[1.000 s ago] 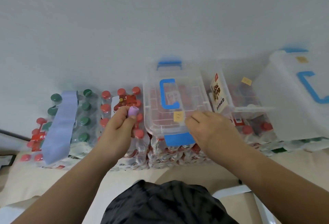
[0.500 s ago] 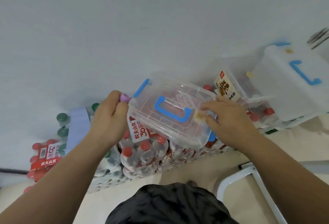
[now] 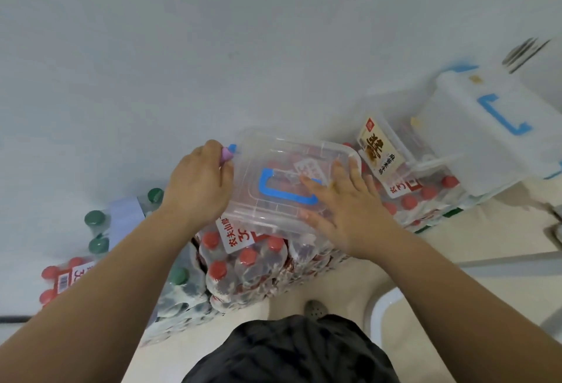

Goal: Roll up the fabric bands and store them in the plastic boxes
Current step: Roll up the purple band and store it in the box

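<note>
The left hand pinches the purple rolled band at the far-left corner of the clear box, just outside its shut lid. The right hand lies flat, fingers spread, on the lid's right half.

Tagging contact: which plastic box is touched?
The clear blue-handled box nearest the person: right hand lies flat on its lid. The yellow-labelled box and white box farther right are untouched.
</note>
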Demonstrator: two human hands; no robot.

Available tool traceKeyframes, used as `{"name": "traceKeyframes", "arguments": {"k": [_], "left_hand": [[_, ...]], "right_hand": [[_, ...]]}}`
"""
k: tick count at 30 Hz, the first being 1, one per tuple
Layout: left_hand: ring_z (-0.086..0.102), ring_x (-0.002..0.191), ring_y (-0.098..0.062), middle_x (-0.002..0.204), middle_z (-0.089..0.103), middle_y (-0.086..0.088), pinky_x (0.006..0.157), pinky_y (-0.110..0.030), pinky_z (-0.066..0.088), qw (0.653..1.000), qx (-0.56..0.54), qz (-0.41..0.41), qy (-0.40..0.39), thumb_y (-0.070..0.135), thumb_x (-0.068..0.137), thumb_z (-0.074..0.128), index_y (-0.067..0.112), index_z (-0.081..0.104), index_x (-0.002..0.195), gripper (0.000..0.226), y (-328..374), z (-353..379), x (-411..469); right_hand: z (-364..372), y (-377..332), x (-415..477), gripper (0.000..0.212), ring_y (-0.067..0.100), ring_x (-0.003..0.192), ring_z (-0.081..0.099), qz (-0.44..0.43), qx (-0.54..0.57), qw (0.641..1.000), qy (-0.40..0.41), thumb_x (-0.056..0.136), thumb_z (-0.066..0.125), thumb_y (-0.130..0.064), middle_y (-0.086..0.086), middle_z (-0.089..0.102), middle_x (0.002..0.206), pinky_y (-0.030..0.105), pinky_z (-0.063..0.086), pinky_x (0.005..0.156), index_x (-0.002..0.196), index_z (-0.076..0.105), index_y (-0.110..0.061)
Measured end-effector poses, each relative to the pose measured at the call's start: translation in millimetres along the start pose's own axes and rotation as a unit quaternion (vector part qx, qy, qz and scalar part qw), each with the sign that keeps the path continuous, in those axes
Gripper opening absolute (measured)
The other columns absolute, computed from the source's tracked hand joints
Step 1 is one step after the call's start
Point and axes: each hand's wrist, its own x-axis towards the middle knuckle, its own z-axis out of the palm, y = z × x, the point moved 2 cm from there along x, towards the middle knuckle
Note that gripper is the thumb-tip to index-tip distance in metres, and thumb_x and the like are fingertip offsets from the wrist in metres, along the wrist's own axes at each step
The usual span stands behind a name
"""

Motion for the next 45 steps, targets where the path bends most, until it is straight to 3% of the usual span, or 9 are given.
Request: {"name": "traceKeyframes", "arguments": {"k": [4,7,11,20,27,31,34,42,45], "left_hand": [[0.052,0.086,-0.021,0.096,0.054,0.004,0.075,-0.032,0.036,0.996,-0.021,-0.089,-0.012,0.036,0.095,0.060,0.017,0.050,0.104,0.023,-11,-2,-9],[0.054,0.084,-0.019,0.090,0.055,0.006,0.071,-0.031,0.038,0.989,-0.048,-0.137,-0.036,0.041,0.090,0.067,0.021,0.046,0.098,0.030,-16,4,-19],[0.048,0.067,-0.012,0.075,0.049,0.008,0.056,-0.022,0.032,0.990,-0.065,-0.122,-0.039,0.032,0.091,0.066,0.016,0.046,0.092,0.026,-6,17,-28],[0.045,0.073,-0.021,0.069,0.048,0.003,0.059,-0.033,0.030,0.986,-0.115,-0.116,-0.010,0.014,0.096,0.053,0.009,0.044,0.085,0.016,-2,21,-34],[0.048,0.061,-0.015,0.067,0.051,0.002,0.055,-0.031,0.034,0.980,-0.089,-0.176,-0.021,0.012,0.098,0.049,0.025,0.038,0.078,0.026,-30,16,-42],[0.049,0.064,-0.021,0.066,0.054,-0.001,0.058,-0.033,0.038,0.967,-0.105,-0.233,0.005,0.017,0.093,0.054,0.021,0.042,0.075,0.022,-43,9,-57],[0.044,0.060,-0.015,0.065,0.049,0.001,0.058,-0.032,0.039,0.973,-0.145,-0.180,0.009,0.024,0.093,0.059,0.021,0.042,0.075,0.024,-19,0,-60],[0.040,0.068,-0.001,0.076,0.041,0.018,0.058,-0.026,0.034,0.993,-0.032,0.005,-0.111,0.080,0.045,0.077,0.032,0.034,0.084,0.076,16,11,-57],[0.044,0.076,-0.006,0.082,0.041,0.021,0.062,-0.026,0.035,0.993,0.008,0.022,-0.117,0.081,0.041,0.075,0.035,0.034,0.089,0.078,13,10,-57]], "right_hand": [[-19,32,15,0.064,0.027,0.151,-0.030,-0.077,0.012,0.996,-0.043,0.082,0.016,-0.086,0.003,-0.018,0.169,0.054,-0.007,0.125,0.139,-0.010,-0.074],[-27,25,25,0.071,0.032,0.153,-0.025,-0.064,-0.016,0.997,-0.044,0.084,0.019,-0.083,0.006,-0.013,0.170,0.059,-0.010,0.123,0.149,0.003,-0.061],[-13,-32,24,0.072,0.041,0.151,-0.024,-0.063,-0.002,0.997,-0.047,0.087,0.017,-0.083,0.008,-0.014,0.169,0.066,-0.016,0.117,0.150,-0.007,-0.059],[-2,-35,31,0.071,0.044,0.152,-0.020,-0.083,-0.034,0.996,-0.020,0.087,0.012,-0.087,0.010,-0.015,0.169,0.068,-0.015,0.116,0.149,-0.010,-0.061],[-6,-35,30,0.070,0.043,0.152,-0.022,-0.086,-0.040,0.995,-0.025,0.086,0.006,-0.086,0.009,-0.017,0.168,0.069,-0.012,0.117,0.148,-0.012,-0.062],[-7,-33,30,0.064,0.039,0.156,-0.003,-0.082,-0.004,0.996,0.017,0.090,0.014,-0.079,0.008,0.009,0.170,0.067,-0.006,0.120,0.147,0.025,-0.052],[-9,-32,29,0.053,0.033,0.157,0.006,-0.075,0.019,0.996,0.032,0.091,0.022,-0.071,0.002,0.022,0.167,0.065,0.002,0.122,0.124,0.050,-0.042],[-12,-38,37,0.040,0.030,0.155,0.012,-0.045,0.013,0.999,0.015,0.098,0.041,-0.060,0.000,0.028,0.164,0.064,0.007,0.120,0.111,0.058,-0.027],[-25,-38,41,0.041,0.028,0.132,0.045,-0.047,0.051,0.997,0.024,0.099,0.032,-0.058,0.002,0.053,0.129,0.061,0.029,0.112,0.100,0.053,-0.023]]}}
